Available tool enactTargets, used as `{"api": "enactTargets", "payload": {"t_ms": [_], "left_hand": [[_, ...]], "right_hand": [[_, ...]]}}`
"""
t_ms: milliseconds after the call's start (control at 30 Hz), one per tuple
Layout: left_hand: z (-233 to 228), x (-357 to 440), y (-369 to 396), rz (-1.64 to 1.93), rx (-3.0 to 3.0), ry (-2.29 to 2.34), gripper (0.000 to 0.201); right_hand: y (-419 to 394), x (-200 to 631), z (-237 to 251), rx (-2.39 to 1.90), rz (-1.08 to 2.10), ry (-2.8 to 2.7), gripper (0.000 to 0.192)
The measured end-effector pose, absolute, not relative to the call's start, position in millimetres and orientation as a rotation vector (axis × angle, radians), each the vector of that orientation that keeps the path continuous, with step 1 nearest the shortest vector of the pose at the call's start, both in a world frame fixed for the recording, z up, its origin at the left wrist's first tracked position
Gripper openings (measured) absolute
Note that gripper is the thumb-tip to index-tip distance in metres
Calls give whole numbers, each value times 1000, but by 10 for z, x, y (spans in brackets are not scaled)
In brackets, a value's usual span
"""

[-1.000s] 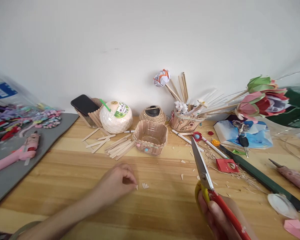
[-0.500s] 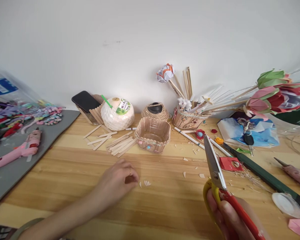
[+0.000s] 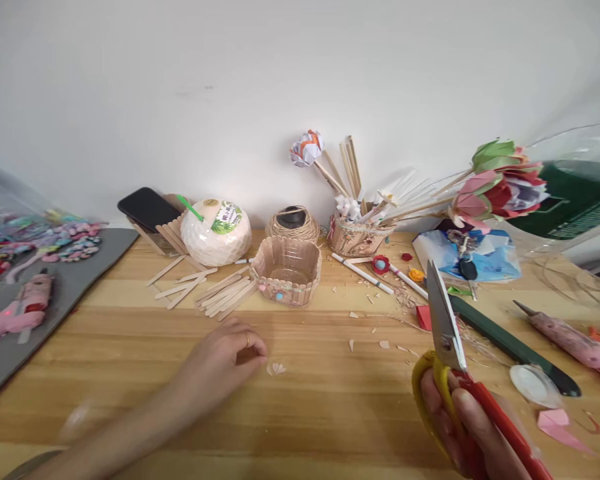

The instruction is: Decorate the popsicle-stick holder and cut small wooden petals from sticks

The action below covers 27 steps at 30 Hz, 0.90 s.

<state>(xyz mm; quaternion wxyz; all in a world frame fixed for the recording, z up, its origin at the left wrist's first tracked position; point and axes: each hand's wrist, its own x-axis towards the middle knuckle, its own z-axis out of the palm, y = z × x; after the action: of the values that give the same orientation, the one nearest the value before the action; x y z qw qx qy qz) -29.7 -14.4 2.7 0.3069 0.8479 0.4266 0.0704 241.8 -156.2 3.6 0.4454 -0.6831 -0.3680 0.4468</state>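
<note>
My right hand [image 3: 473,420] grips a pair of scissors [image 3: 445,327] with yellow and red handles, blades pointing up and pressed together. My left hand [image 3: 230,360] rests on the wooden table with thumb and fingers curled into a pinch; whatever lies between the fingertips is hidden. Just right of those fingertips are small pale wooden chips [image 3: 277,368], cut to points and fanned like petals. Beyond the left hand stands a small basket [image 3: 286,273] walled with craft sticks, a few beads on its front. Loose craft sticks [image 3: 227,297] lie to its left.
Along the wall stand a phone [image 3: 147,208] in a stick holder, a wrapped coconut [image 3: 215,237], a twine roll [image 3: 293,225] and a pot [image 3: 357,240] with paper flowers. Pink glue guns [image 3: 17,313] lie left and right. A dark green strip [image 3: 515,347] and wood scraps lie at right.
The view has turned slightly right, so the scene sits further left. My left hand stays beside the wooden chips, and the scissors remain raised in my right hand.
</note>
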Motion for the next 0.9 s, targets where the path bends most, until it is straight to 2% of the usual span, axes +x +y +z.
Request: {"api": "enactTargets", "payload": {"t_ms": [300,500,733,900], "left_hand": [[138,211,-175,259,2422,859,18],[137,619,-143,134,2422,825,19],[23,1000,-5,204,2538,801,24],[-75,1153,85,197,2549,796,20]], "right_hand": [[-1577,2432,-51,-1708,961,-879,50],[-1592,2382,-82,-1688,928,-818,51],[-1621,2404,-170,-1600,982,-768,48],[-1658,2483,-276,-1550,988,-891,47]]}}
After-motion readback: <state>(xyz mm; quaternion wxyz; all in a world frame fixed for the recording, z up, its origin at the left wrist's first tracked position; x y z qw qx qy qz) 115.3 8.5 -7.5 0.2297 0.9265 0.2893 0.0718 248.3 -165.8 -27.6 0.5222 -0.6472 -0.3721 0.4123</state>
